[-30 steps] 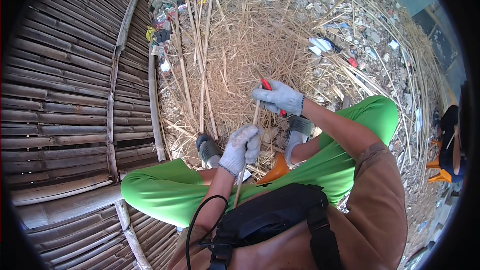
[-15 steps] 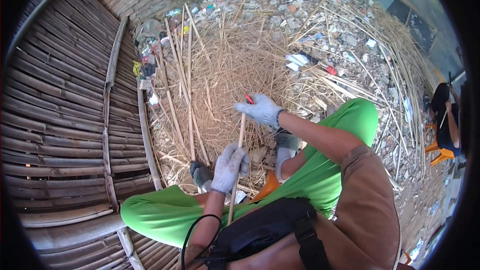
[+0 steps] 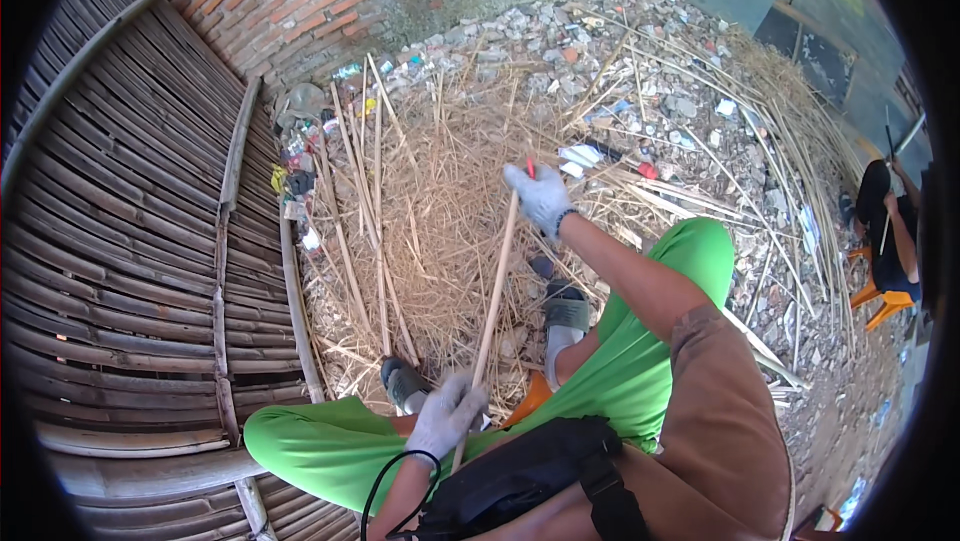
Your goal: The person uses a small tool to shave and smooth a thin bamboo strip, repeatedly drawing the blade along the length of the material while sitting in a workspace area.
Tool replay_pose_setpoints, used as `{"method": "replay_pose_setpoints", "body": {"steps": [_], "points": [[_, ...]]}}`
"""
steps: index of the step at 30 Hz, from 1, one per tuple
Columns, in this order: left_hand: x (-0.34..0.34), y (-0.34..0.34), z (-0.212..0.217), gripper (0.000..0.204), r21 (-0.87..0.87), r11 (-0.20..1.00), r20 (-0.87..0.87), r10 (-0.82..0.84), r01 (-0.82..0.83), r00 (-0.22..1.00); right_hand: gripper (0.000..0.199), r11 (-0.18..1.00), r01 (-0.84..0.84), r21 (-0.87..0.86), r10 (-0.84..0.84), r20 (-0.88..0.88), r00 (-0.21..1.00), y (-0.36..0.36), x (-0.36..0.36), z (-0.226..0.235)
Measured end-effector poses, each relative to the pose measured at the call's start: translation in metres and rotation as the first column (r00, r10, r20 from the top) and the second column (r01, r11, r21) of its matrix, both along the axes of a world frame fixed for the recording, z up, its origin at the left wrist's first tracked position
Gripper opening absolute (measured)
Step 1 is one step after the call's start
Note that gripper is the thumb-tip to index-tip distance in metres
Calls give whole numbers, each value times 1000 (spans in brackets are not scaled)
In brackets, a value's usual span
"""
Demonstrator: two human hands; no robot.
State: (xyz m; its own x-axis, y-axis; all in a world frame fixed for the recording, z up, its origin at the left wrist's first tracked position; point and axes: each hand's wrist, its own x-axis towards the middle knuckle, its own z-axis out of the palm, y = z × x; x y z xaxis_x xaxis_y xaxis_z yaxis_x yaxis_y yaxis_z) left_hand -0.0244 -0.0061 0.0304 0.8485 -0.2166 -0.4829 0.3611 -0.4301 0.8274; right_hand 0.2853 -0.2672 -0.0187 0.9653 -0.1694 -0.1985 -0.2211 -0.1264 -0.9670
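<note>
A pale, thin bamboo stick slants away from my lap across the space between my knees. My left hand, in a light grey work glove, is closed around its near part, close to my body. At the stick's far end is my gloved right hand, fingers closed on a small red-handled tool. Only the red part of that tool shows above the fingers; its blade or working end is hidden. The stick's near end disappears by the black bag at my waist.
Straw-like shavings cover the ground before my feet, with long bamboo strips lying at the left. A slatted bamboo wall stands on the left and a brick wall behind. Another person sits at far right on an orange stool.
My right hand has moved away from me along the stick with the red-handled tool. My left hand has come nearer my body, and a longer stretch of stick shows between them.
</note>
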Motion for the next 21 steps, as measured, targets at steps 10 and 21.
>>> {"method": "replay_pose_setpoints", "body": {"steps": [10,21], "points": [[-38,4,-10,35,-307,909,-183,234,-282,955,36,943,-34,330,55,-52,997,15,-17,10],[2,-16,-22,31,-337,858,-62,391,-388,918,39,883,-442,156,459,-97,883,59,-86,11]]}}
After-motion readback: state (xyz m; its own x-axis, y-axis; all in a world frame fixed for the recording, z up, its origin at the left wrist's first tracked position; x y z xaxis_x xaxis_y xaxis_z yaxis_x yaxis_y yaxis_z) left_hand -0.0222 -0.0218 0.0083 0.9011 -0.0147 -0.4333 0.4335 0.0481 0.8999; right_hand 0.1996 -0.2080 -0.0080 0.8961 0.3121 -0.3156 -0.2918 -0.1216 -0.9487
